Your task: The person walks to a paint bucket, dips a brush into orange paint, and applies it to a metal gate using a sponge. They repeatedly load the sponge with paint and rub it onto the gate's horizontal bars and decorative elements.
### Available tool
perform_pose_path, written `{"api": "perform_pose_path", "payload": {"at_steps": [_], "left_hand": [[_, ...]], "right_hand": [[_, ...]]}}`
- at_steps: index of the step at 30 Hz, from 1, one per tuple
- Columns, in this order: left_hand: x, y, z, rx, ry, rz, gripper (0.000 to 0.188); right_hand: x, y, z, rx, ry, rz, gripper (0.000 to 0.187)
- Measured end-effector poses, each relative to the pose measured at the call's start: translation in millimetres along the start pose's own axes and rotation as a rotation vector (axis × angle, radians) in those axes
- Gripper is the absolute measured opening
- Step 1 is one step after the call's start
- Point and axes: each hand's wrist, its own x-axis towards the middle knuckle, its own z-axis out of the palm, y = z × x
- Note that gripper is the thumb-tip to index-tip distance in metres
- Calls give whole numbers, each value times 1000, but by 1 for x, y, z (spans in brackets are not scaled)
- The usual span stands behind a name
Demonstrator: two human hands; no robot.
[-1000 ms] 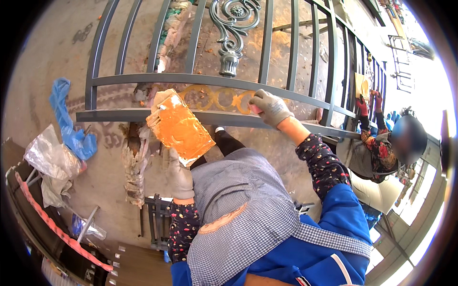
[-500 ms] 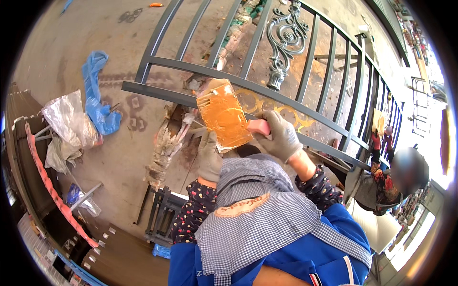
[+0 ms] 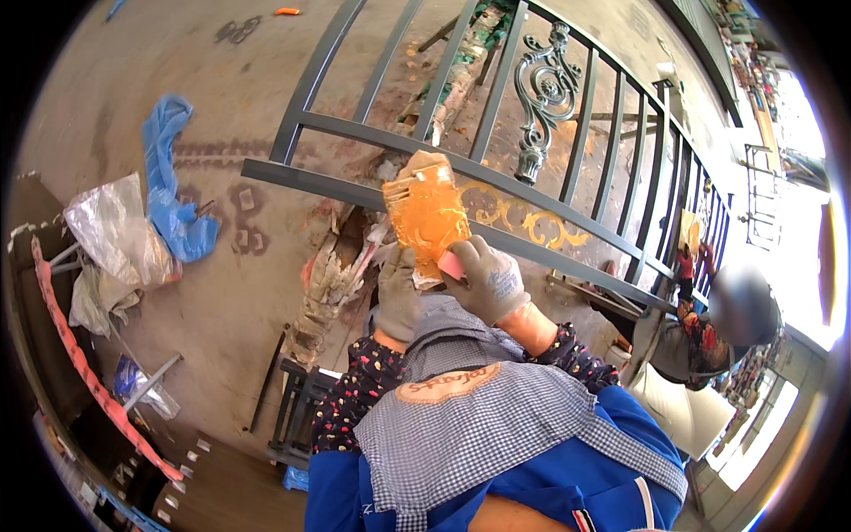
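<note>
My gloved left hand [image 3: 398, 297] is closed on the lower edge of a torn piece of cardboard [image 3: 427, 211] smeared with gold-orange paint. Pinched in my gloved right hand [image 3: 492, 282] is a small pink sponge [image 3: 450, 264], pressed against the cardboard's lower right part. Just beyond both hands runs a dark grey metal railing [image 3: 390, 136]. Between its two long rails sits gold-coloured scrollwork [image 3: 523, 220], partly hidden behind the cardboard. An unpainted dark scroll ornament [image 3: 545, 84] stands among the bars.
At the right, another person [image 3: 709, 341] works at the railing's far end. Blue plastic sheeting [image 3: 168, 177] and a clear plastic bag [image 3: 115, 230] lie to the left. A wrapped support [image 3: 324, 293] stands under the railing. An orange-handled object [image 3: 286, 11] lies on the floor.
My right hand has moved left, bringing the sponge from the cardboard's right edge onto its lower right corner. The railing has shifted slightly rightward in view.
</note>
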Motion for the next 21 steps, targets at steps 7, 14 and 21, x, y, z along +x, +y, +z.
{"api": "perform_pose_path", "payload": {"at_steps": [7,14,21], "left_hand": [[4,31,-44,153,81,42,42],[14,46,-111,75,189,91,47],[-2,54,-123,72,234,80,54]], "right_hand": [[12,-19,18,237,161,84,36],[39,69,42,251,318,357,37],[105,101,76,100,129,124,36]]}}
